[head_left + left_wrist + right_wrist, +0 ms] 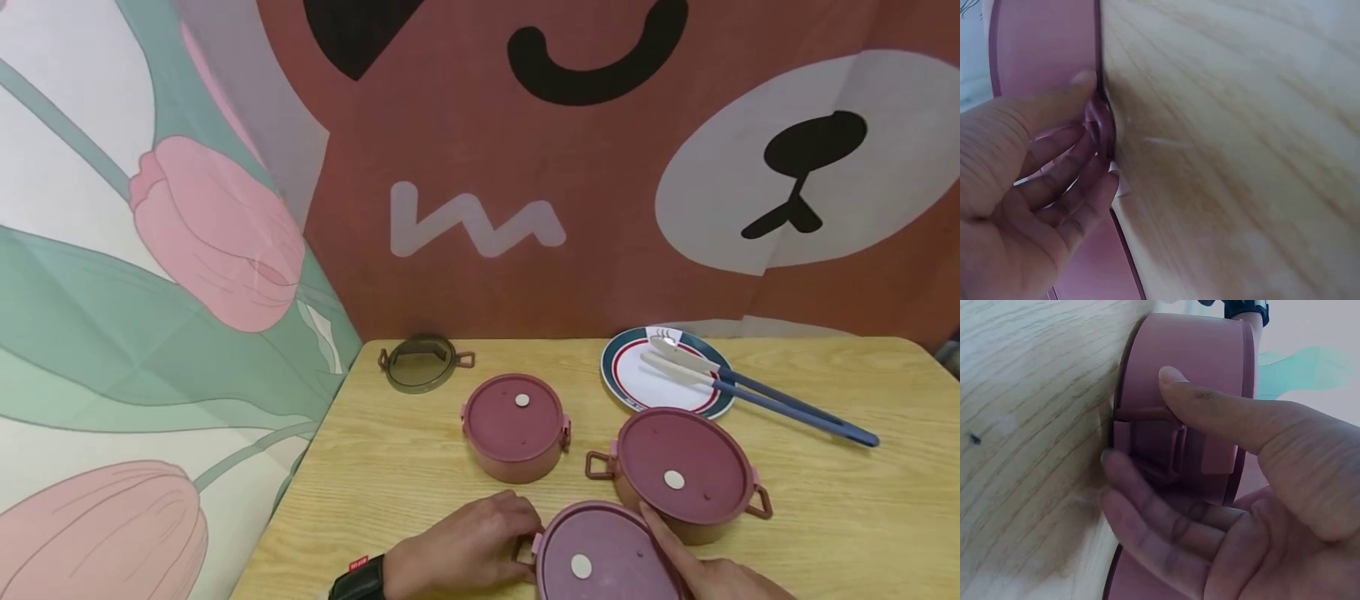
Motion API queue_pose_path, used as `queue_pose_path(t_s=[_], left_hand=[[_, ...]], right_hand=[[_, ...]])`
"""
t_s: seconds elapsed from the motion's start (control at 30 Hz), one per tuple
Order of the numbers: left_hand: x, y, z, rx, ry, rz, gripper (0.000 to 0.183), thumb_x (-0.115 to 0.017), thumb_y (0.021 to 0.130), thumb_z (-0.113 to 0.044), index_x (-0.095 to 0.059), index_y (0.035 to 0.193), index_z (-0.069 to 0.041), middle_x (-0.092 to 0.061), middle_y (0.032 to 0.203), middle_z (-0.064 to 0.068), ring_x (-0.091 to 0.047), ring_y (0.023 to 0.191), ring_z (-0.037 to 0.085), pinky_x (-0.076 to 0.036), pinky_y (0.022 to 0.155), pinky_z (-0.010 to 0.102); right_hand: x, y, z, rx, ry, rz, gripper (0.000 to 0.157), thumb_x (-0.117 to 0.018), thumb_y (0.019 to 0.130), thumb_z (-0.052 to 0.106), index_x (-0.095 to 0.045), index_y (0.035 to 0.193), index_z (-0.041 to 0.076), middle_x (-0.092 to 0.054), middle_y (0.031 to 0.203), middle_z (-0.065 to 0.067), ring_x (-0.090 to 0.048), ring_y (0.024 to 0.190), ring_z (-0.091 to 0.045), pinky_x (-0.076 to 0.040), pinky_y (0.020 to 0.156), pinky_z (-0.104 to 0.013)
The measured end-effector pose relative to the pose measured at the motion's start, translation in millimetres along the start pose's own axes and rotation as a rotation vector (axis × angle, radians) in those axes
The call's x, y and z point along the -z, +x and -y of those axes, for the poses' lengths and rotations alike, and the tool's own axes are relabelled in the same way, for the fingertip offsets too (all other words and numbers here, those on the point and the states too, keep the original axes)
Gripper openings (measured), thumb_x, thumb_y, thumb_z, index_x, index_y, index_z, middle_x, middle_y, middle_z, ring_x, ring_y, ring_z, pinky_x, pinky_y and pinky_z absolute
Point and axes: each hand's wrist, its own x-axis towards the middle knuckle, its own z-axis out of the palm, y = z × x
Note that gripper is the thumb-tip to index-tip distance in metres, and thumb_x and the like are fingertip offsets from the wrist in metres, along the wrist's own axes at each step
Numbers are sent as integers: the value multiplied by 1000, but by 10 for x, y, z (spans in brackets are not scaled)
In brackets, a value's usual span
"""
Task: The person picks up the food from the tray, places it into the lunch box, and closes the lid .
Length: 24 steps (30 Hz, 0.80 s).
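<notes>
A lidded pink pot (615,554) with a pale button on its lid stands at the near edge of the head view, its lower part cut off by the frame. At its left handle (1104,128), my left hand (468,542) pinches with thumb and curled fingers. My right hand (712,575) is at the opposite side; in the right wrist view its thumb presses the pot's wall and its fingers curve round the right handle (1160,412). Close behind it to the right stands a wider, darker red lidded pot (686,458). Both lids are on.
A smaller red lidded pot (513,425) stands behind my left hand. At the back left lies a clear lid (418,364) with a dark rim and side handles. Blue-handled tongs (795,408) rest across a white plate (633,375) at the back right. Printed cloth (480,292) hangs behind the table.
</notes>
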Motion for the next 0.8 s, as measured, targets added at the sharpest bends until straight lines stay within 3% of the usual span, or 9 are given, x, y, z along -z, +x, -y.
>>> queue_pose_path(t_s=[0.07,0.17,0.27,0.5,0.53,0.6,0.7,0.73,0.8], left_hand=[[-16,-1,7,-12,23,0,28,-68,97,-40,-69,118,-23,-61,110,-15,-52,101,-4,-40,90,8],[-30,0,6,-24,28,15,23,-70,96,-36,-70,114,-22,-60,107,-15,-50,100,-5,-40,89,7],[-40,7,-9,-44,30,38,22,-74,92,-35,-70,110,-23,-58,101,-17,-49,94,-7,-39,85,6],[-54,25,-55,-75,32,71,20,-75,91,-35,-72,104,-20,-58,94,-17,-48,89,-8,-38,81,4],[-46,23,-63,-74,39,66,20,-75,91,-35,-72,103,-20,-58,93,-16,-48,89,-8,-39,81,4],[-13,17,-84,-68,37,52,20,-76,90,-34,-72,103,-20,-58,92,-16,-49,88,-7,-39,80,4],[73,24,-128,-59,45,12,19,-79,86,-30,-71,101,-21,-58,92,-17,-49,88,-7,-39,79,4],[112,33,-143,-61,41,-6,19,-80,84,-27,-71,100,-21,-58,92,-17,-49,88,-6,-39,79,5],[199,75,-169,-75,47,-45,21,-82,79,-23,-71,97,-21,-60,92,-17,-51,88,-5,-40,79,6]], right_hand=[[-3,-7,-4,57,32,-13,108,-75,91,41,2,166,28,-45,66,23,-52,58,9,-41,51,-20],[-42,-14,-35,43,51,-28,111,-76,91,39,8,163,44,-45,65,23,-52,57,9,-41,50,-20],[-143,-17,-170,49,-13,-84,111,-77,89,42,5,164,47,-41,63,23,-46,54,11,-38,49,-19],[-434,-7,-602,86,-218,-197,103,-74,85,57,-19,165,22,-32,59,27,-30,46,20,-29,43,-12],[-427,-12,-608,81,-213,-189,103,-74,86,58,-18,166,25,-32,59,27,-30,46,21,-29,43,-11],[-347,-36,-513,112,-206,-185,103,-74,86,55,-15,166,28,-32,60,27,-30,48,21,-29,43,-11],[-112,-90,-251,171,-176,-177,108,-77,88,46,0,164,45,-30,63,27,-32,50,20,-30,44,-11],[-8,-114,-141,152,-155,-148,110,-77,89,44,7,159,54,-30,65,26,-33,52,19,-31,45,-13],[170,-158,29,139,-130,-126,113,-77,89,40,14,153,61,-30,68,26,-35,53,15,-32,46,-15]])
